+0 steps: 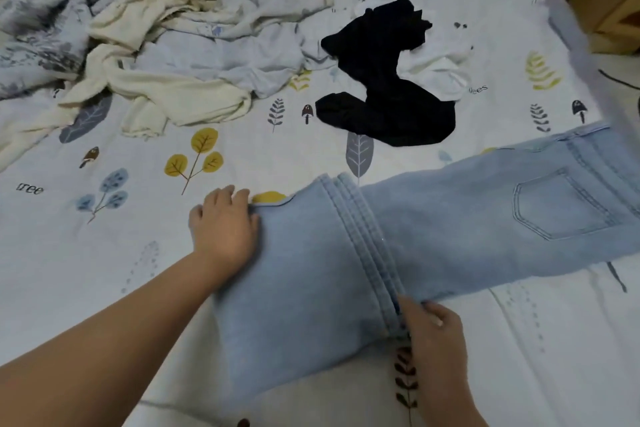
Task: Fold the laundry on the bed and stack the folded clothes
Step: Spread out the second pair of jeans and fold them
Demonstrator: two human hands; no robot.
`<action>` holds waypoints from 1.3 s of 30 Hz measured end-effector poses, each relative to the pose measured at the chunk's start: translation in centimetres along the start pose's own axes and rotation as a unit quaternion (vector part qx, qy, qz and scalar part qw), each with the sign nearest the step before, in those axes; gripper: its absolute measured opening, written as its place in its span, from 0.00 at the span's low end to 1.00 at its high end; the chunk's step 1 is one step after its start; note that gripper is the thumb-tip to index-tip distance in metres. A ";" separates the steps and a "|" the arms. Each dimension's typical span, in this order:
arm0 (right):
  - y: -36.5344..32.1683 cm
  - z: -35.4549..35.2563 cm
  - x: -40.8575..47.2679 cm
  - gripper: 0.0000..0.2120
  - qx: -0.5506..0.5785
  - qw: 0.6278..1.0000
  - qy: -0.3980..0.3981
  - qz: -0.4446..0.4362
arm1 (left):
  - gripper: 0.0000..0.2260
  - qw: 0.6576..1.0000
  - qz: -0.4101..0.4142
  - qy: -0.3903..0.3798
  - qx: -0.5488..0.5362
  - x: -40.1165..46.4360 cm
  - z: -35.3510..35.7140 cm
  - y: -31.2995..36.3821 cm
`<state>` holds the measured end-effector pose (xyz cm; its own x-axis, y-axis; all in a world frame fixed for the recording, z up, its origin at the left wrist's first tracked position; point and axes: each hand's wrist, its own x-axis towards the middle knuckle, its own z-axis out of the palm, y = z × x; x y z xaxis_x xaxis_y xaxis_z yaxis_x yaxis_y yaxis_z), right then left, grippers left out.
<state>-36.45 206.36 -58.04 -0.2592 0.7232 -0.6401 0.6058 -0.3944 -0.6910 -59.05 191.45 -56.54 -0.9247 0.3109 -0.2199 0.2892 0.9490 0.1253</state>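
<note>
The jeans (398,239) lie half-folded between the hands, left hand (223,229) gripping the fold edge, right hand (434,329) pinching the hems, while the black garment (384,80) and cream clothes (156,55) beyond remain unfolded, with no stack visible.

The left hand (223,229) lies palm down, fingers curled over the far fold edge of the jeans (346,270), forearm stretched forward. The right hand (434,333) pinches the hem at the near edge, fingers bent.
</note>
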 end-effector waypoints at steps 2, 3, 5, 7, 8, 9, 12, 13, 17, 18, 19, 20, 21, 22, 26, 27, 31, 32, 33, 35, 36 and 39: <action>-1.1 0.3 0.2 0.20 -0.089 0.995 0.005 -0.043 | 0.16 0.998 -0.021 -0.041 0.044 0.9 0.0 -0.9; -1.7 0.5 0.3 0.19 -0.128 0.990 -0.010 -0.051 | 0.14 0.996 -0.023 -0.062 0.059 1.3 -0.2 -1.0; -2.4 0.8 0.5 0.16 -0.204 0.975 -0.055 -0.061 | 0.09 0.995 0.001 -0.078 0.068 2.1 -1.0 -1.0; -2.9 0.5 0.5 0.10 -0.261 0.956 -0.067 -0.113 | 0.08 0.998 0.039 -0.043 0.026 2.3 -1.6 -0.8; -3.2 0.2 0.5 0.10 -0.273 0.949 -0.045 -0.155 | 0.08 0.998 0.065 0.001 -0.009 2.2 -1.6 -0.5; -3.6 -0.2 0.3 0.10 -0.273 0.941 -0.009 -0.198 | 0.07 0.993 0.091 0.056 -0.049 1.9 -1.6 -0.2; -4.8 -2.1 0.7 0.13 -0.237 0.935 0.092 -0.248 | 0.05 0.970 0.115 0.164 -0.134 1.0 -1.1 0.9; -5.2 -2.7 1.1 0.13 -0.235 0.938 0.096 -0.235 | 0.10 0.973 0.095 0.152 -0.147 0.9 -0.6 1.2; -6.1 -3.9 3.1 0.19 -0.349 0.920 0.076 -0.160 | 0.25 0.992 0.025 0.043 -0.119 0.6 1.4 1.0; -6.2 -3.7 3.2 0.25 -0.385 0.897 0.115 -0.183 | 0.26 0.994 0.026 0.031 -0.101 0.5 1.8 0.5; -6.2 -3.3 2.9 0.28 -0.408 0.873 0.153 -0.220 | 0.28 0.996 0.032 0.024 -0.083 0.3 2.1 0.1; -6.1 -2.6 2.5 0.30 -0.418 0.848 0.175 -0.276 | 0.29 0.996 0.045 0.026 -0.067 0.0 2.5 -0.2; -6.1 -1.6 2.1 0.31 -0.419 0.819 0.186 -0.344 | 0.31 0.996 0.068 0.035 -0.054 -0.4 2.8 -0.5; -5.8 -0.6 1.8 0.30 -0.422 0.792 0.174 -0.406 | 0.32 0.993 0.104 0.038 -0.040 -0.8 3.0 -0.6; -4.7 1.6 3.4 0.31 -0.591 0.701 0.013 -0.399 | 0.34 0.972 0.219 -0.054 0.072 -2.0 4.7 -1.2; -4.6 1.1 4.4 0.32 -0.635 0.701 -0.020 -0.323 | 0.35 0.969 0.213 -0.081 0.099 -2.1 5.2 -1.6; -4.0 -0.3 6.7 0.35 -0.650 0.725 0.014 -0.227 | 0.35 0.969 0.189 -0.103 0.121 -1.9 5.7 -1.7; -4.4 0.2 5.9 0.35 -0.641 0.730 0.032 -0.235 | 0.33 0.972 0.188 -0.093 0.108 -2.0 5.5 -1.3; -4.8 1.0 4.8 0.33 -0.618 0.739 0.054 -0.262 | 0.32 0.975 0.192 -0.071 0.089 -2.2 5.2 -0.8; -4.8 3.4 2.8 0.30 -0.537 0.748 0.081 -0.381 | 0.29 0.971 0.232 -0.031 0.055 -2.5 4.3 0.9; -4.3 4.8 1.7 0.30 -0.514 0.737 0.069 -0.433 | 0.27 0.966 0.255 -0.023 0.046 -2.6 4.0 1.8; -2.0 7.7 -0.7 0.33 -0.538 0.706 -0.020 -0.461 | 0.27 0.955 0.279 -0.036 0.089 -2.1 4.6 3.0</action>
<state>-43.26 202.30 -58.84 -0.9240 0.3664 -0.1093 0.3809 0.9070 -0.1799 -55.11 193.92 -60.15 -0.5962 0.7680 -0.2339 0.7762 0.6259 0.0766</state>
